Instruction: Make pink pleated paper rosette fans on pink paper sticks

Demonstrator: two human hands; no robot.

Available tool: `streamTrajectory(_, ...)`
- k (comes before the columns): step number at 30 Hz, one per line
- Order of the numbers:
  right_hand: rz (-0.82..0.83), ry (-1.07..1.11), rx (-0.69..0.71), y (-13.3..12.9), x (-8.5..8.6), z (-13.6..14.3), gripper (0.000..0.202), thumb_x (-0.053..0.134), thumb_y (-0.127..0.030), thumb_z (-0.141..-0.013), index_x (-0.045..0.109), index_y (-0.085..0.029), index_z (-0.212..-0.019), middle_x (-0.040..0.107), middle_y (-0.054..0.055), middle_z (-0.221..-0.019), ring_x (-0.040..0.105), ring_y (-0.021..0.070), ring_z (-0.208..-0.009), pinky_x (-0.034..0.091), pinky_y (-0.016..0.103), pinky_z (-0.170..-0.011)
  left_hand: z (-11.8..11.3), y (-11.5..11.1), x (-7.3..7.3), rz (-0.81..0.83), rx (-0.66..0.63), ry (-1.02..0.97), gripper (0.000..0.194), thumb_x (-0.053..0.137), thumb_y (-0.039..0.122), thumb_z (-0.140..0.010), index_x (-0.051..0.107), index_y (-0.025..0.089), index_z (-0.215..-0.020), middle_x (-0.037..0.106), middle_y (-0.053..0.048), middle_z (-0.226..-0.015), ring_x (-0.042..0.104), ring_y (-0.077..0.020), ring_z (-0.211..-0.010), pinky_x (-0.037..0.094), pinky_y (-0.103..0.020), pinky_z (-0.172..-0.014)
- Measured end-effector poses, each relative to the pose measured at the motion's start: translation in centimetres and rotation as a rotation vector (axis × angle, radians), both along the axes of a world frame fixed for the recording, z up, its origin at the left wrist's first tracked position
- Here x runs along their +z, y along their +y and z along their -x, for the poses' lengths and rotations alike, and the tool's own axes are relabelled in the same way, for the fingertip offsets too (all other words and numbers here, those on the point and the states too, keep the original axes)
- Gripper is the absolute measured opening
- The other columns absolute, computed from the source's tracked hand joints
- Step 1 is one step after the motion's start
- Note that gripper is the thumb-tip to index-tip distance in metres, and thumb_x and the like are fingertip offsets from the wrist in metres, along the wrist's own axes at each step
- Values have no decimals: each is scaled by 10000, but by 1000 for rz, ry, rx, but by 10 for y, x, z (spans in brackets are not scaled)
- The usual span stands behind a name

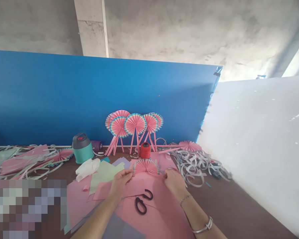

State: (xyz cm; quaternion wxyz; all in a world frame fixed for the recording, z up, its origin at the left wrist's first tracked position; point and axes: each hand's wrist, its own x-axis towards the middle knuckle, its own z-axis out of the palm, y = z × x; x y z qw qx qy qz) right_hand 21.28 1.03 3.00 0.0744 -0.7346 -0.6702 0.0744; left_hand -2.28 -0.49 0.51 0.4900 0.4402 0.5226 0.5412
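Observation:
A pleated pink paper fan (146, 166) with a striped pale-and-blue rim is spread in a half circle between my two hands. My left hand (121, 182) pinches at its left end. Closed at the right end is my right hand (174, 183), where a pink strip runs to the fingertips; the exact grip is partly hidden. Below the fan lie large pink paper sheets (159, 212). Scissors (141, 205) with black handles rest on them, their blades covered by paper.
Finished round fans (135, 124) lean against the blue panel (64, 93). A red container (145, 151) stands behind the half fan, a teal-and-grey container (82, 149) farther left. Curled paper strips (196, 166) heap at right. Green paper (104, 176) and white crumpled material (87, 168) lie left.

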Motion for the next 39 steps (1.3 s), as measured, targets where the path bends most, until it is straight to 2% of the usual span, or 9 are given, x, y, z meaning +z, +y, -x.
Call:
streamTrajectory(9, 9, 16, -6, 1, -2, -1, 220, 500, -111, -717, 660, -198, -839, 686, 65, -935, 623, 207, -890, 359, 261, -640, 1, 9, -8, -36, -9, 89, 409, 700, 477, -573, 715, 148, -816, 717, -93, -779, 618, -194, -687, 466, -302, -625)
streamTrajectory(13, -3, 8, 5, 2, -4, -2, 216, 498, -110, -727, 660, -194, -842, 687, 60, -945, 619, 204, -904, 350, 256, -642, 1, 9, -9, -71, -20, 152, 360, 659, 437, -617, 710, 148, -826, 716, -91, -800, 632, -229, -757, 482, -341, -692)
streamTrajectory(16, -9, 9, 1, 1, -4, -1, 208, 500, -115, -741, 659, -193, -851, 688, 63, -948, 616, 200, -906, 343, 251, -635, 0, 9, -9, -126, -28, 214, 287, 633, 378, -648, 713, 165, -824, 702, -104, -961, 615, -277, -935, 463, -385, -827)
streamTrajectory(19, -28, 20, 15, -1, -3, 1, 233, 491, -101, -738, 652, -207, -869, 685, 59, -948, 613, 198, -897, 331, 252, -618, -2, 7, -10, -180, -61, 285, 237, 653, 320, -644, 726, 197, -833, 616, -105, -1198, 505, -323, -1157, 446, -401, -898)
streamTrajectory(24, -31, 38, 23, -2, -4, 2, 266, 482, -61, -700, 636, -211, -856, 677, 42, -928, 610, 193, -876, 309, 252, -600, -6, -3, -14, -258, -157, 435, 285, 620, 275, -716, 706, 262, -988, 467, -63, -1394, 356, -270, -1315, 419, -390, -986)
streamTrajectory(27, -36, 32, 28, -1, -5, 2, 246, 485, -58, -696, 631, -203, -832, 670, 45, -905, 605, 189, -857, 297, 253, -593, -5, -7, -15, -289, -180, 504, 299, 586, 257, -755, 696, 295, -1030, 447, -23, -1415, 339, -251, -1332, 384, -394, -1029)
streamTrajectory(33, -60, 34, 38, 2, -9, 2, 251, 479, -27, -668, 628, -186, -792, 665, 50, -859, 598, 185, -834, 288, 255, -599, -4, -6, -11, -295, -197, 691, 333, 566, 268, -760, 684, 246, -1070, 490, -78, -1379, 398, -272, -1295, 312, -448, -1076)
streamTrajectory(39, -50, 78, 60, 1, -10, 3, 297, 474, -29, -690, 637, -194, -875, 663, 52, -926, 595, 190, -894, 308, 252, -621, -3, -7, -10, -311, -197, 672, 326, 596, 270, -737, 694, 297, -1046, 537, -54, -1336, 433, -258, -1266, 294, -417, -1088)
